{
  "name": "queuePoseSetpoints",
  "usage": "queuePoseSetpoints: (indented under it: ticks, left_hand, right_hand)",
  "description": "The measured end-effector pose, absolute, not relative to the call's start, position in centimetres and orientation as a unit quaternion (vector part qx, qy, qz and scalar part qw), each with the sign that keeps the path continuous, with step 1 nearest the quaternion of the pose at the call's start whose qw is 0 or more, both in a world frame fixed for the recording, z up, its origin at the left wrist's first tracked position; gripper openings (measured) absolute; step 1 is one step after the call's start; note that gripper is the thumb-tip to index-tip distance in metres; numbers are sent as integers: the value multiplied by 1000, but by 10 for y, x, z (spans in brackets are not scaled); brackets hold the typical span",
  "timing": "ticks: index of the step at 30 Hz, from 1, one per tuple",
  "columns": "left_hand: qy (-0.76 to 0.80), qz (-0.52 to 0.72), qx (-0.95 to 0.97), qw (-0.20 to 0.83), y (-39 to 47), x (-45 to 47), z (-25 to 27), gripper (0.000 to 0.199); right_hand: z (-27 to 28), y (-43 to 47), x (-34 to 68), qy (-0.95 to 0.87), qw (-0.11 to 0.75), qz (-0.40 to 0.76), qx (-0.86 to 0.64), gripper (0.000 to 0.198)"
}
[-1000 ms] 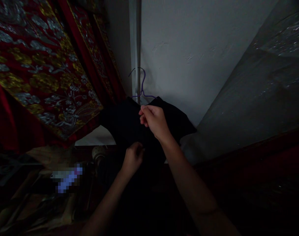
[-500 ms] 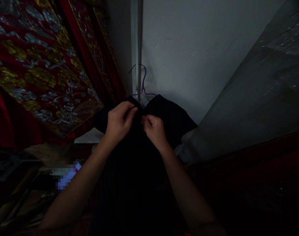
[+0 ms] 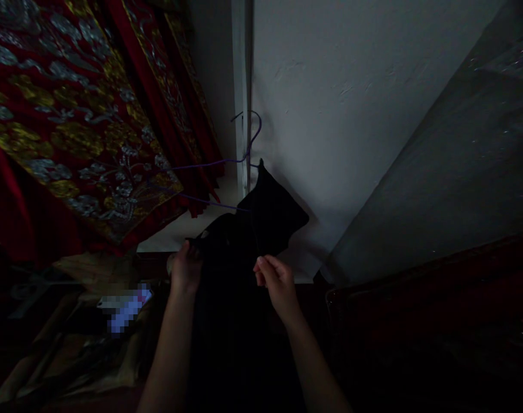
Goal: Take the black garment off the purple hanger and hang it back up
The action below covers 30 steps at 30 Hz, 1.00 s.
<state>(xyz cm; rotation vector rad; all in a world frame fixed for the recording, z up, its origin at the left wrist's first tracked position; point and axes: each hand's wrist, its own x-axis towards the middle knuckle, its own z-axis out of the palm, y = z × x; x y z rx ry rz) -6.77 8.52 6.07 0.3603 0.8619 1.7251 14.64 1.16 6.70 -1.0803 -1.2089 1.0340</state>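
Observation:
A black garment (image 3: pixel 276 209) hangs by one shoulder from a thin purple wire hanger (image 3: pixel 207 164), whose left half is bare. My left hand (image 3: pixel 187 268) is closed on the garment's left side, low and away from the hanger, its fingertips partly hidden in the dark cloth. My right hand (image 3: pixel 275 278) pinches the garment's front below the shoulder that is still on the hanger. Folds and edges of the cloth are hard to make out in the dim light.
Red cloth with gold and silver embroidery (image 3: pixel 102 137) hangs at the left. Behind the hanger are a pale upright strip (image 3: pixel 241 69) and a white wall (image 3: pixel 330 115). Clear plastic sheeting (image 3: pixel 455 155) covers the right. A pixelated bright object (image 3: pixel 130 310) lies at lower left.
The garment's left shoulder has come off the hanger. My left hand has moved down and left with the cloth, and my right hand has moved lower. The hanger has turned and tilted.

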Motion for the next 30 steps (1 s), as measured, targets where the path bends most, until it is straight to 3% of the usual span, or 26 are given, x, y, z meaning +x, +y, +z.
queuePoseSetpoints:
  ticks: [3,6,9,10,13,15,18,20,22,26,30]
  left_hand:
    - [361,716,184,568,73,-38,67,18]
    - [328,689,297,574,58,-14,90,24]
    - [338,628,454,534,40,5,110,24]
    - [350,609,500,506,36,10,114,24]
    - [372,595,589,400,31,15,121,20]
    - [370,597,610,367,34,11,121,22]
    - [359,543,584,485,41,3,111,32]
    - [369,468,555,580,44,0,101,29]
    - [380,404,569,607,46,0,93,22]
    - [329,352,686,545,53,-3,99,20]
    - [331,402,668,531,56,-10,114,37]
  right_hand:
    - [53,13,162,-505,593,339,-527,38]
    - [50,16,167,-542,594,273,-529,23]
    - [58,21,156,-616,553,341,-444,55]
    - [62,23,151,-627,543,369,-419,57]
    - [77,31,144,-605,550,418,-396,29]
    - [92,35,150,-597,531,446,-403,20]
    - [121,39,174,-638,446,484,-400,19]
    - [142,43,193,-682,394,478,-388,21]
    - [161,51,209,-732,375,422,-382,22]
    - [182,81,223,-762,477,231,-372,19]
    - [185,104,219,-690,610,166,-353,28]
